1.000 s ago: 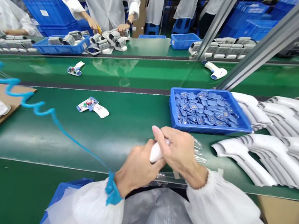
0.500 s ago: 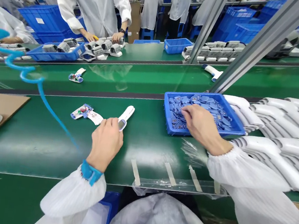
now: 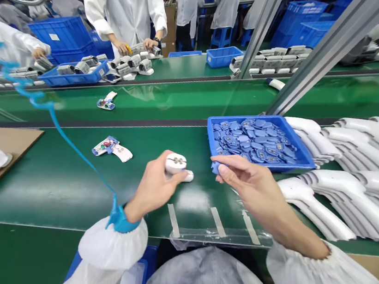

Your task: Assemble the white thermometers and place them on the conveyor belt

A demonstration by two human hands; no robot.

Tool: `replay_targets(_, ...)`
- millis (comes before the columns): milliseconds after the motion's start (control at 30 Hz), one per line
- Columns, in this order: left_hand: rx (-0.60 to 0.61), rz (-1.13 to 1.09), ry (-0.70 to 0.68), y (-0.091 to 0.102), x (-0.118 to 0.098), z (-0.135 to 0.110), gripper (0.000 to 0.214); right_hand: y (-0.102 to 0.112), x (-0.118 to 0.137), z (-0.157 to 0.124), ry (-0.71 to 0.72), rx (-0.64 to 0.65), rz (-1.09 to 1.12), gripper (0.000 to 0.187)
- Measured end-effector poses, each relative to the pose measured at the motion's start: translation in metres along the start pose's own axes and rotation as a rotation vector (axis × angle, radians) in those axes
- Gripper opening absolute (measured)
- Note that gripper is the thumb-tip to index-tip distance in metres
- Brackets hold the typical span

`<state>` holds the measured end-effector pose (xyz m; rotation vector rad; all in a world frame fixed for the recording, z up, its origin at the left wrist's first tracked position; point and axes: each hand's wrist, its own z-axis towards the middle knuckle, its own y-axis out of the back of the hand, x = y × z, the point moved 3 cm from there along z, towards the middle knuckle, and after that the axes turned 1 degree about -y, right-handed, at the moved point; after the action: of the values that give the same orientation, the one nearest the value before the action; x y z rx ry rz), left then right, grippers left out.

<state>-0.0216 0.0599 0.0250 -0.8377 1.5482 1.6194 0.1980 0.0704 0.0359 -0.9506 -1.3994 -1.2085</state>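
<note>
Left grip (image 3: 152, 188): wrapped firmly around a white housing (image 3: 176, 163), with its round end up, small holes showing on top and the tail poking out past the fingers.

Right grip (image 3: 255, 188): thumb and forefinger pinch one blue part (image 3: 215, 166) at the tray's near edge, with the other fingers curled loosely.

Housing's spot: lifted in the left grip over the bench (image 3: 47, 184), just left of the pinched blue part, and the two aren't touching.

Tray (image 3: 209, 133): blue, at the back of the bench and heaped with more blue parts (image 3: 255, 141) (a big pile, no gaps showing).

Stacks: white housings (image 3: 350, 196) lie in overlapping rows to the right of the tray, and plenty are waiting there.

Progress: one housing and one blue part are in hand, while the tray and stacks look barely dented.

Left wrist: a blue strap (image 3: 123, 222) with a coiled blue cord (image 3: 70, 145) running off across the bench.

Nearby: a labelled white assembly (image 3: 113, 149) lies on the bench, left of the housing, and a sheet of cardboard (image 3: 10, 146) sits further left.

Across the line: a co-worker's hands (image 3: 129, 43) work at a row of grey-and-white units (image 3: 132, 62).
</note>
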Motion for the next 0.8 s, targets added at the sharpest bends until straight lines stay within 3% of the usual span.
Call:
replay_targets(100, 0.091, 0.168, -0.106, -0.018, -0.021, -0.001, 0.012, -0.007, 0.007, 0.001, 0.044, 0.034, 0.019, 0.025)
replay_targets(233, 0.118, 0.319, -0.206, -0.027, -0.032, -0.006, 0.01, -0.013, 0.014, -0.003, 0.126, 0.06, 0.039, 0.022)
replay_targets(300, 0.104, 0.361, -0.211, -0.028, -0.033, -0.007, 0.011, -0.016, 0.015, -0.006, 0.171, 0.047, -0.014, 0.023)
replay_targets(467, 0.14, 0.545, -0.283, -0.028, -0.033, -0.007, 0.014, -0.022, 0.018, -0.013, 0.386, -0.013, -0.383, 0.027)
replay_targets(600, 0.202, 0.438, -0.314, -0.032, -0.028, -0.008, 0.014, -0.028, 0.012, -0.015, 0.538, -0.092, -0.536, 0.026)
replay_targets(667, 0.18, 0.367, -0.375, -0.033, -0.026, -0.009, 0.018, -0.031, 0.005, -0.017, 0.565, -0.146, -0.558, 0.021)
replay_targets(800, 0.145, 0.476, -0.481, -0.034, -0.02, -0.014, 0.017, -0.032, -0.015, -0.026, 0.506, -0.187, -0.551, 0.015)
